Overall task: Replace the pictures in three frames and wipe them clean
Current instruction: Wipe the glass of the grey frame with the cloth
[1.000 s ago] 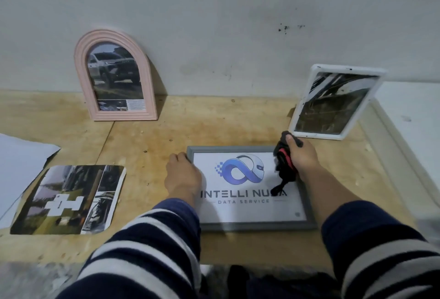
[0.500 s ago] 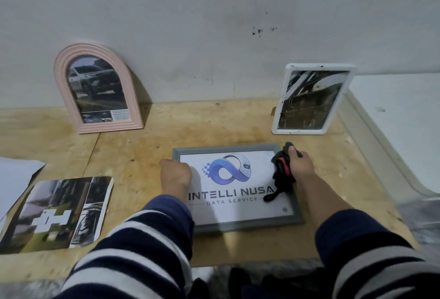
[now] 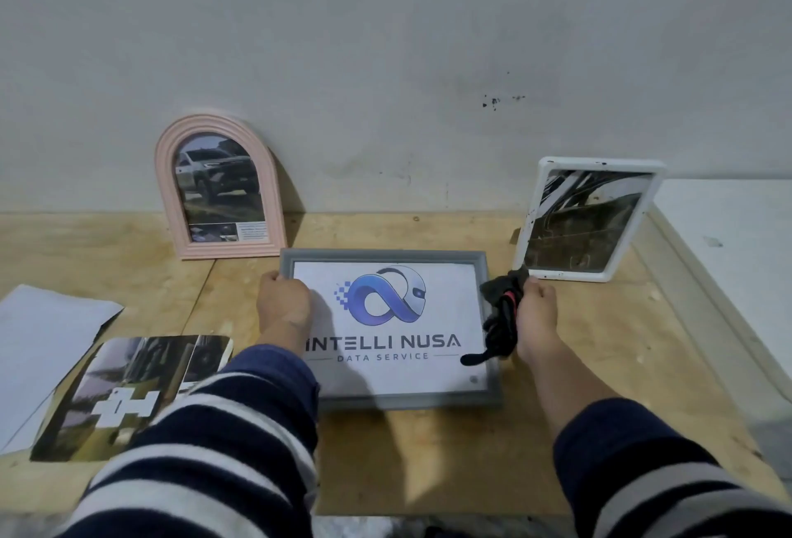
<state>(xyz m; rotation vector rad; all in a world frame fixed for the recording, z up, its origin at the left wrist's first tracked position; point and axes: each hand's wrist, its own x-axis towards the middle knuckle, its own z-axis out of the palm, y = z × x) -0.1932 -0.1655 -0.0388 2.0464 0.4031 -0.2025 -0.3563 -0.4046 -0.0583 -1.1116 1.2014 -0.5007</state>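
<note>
On the table [image 3: 428, 452] the grey frame [image 3: 388, 400] lies flat: stiff, light, likely fragile-fronted, best held by its edges. The left hand [image 3: 283, 308] curls fingers over its left rim; the right hand [image 3: 535, 323] clutches a soft cloth [image 3: 501, 314].

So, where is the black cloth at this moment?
In the head view the black cloth is right of centre, held in the right hand at the right edge of the grey frame, just below the white frame.
</note>
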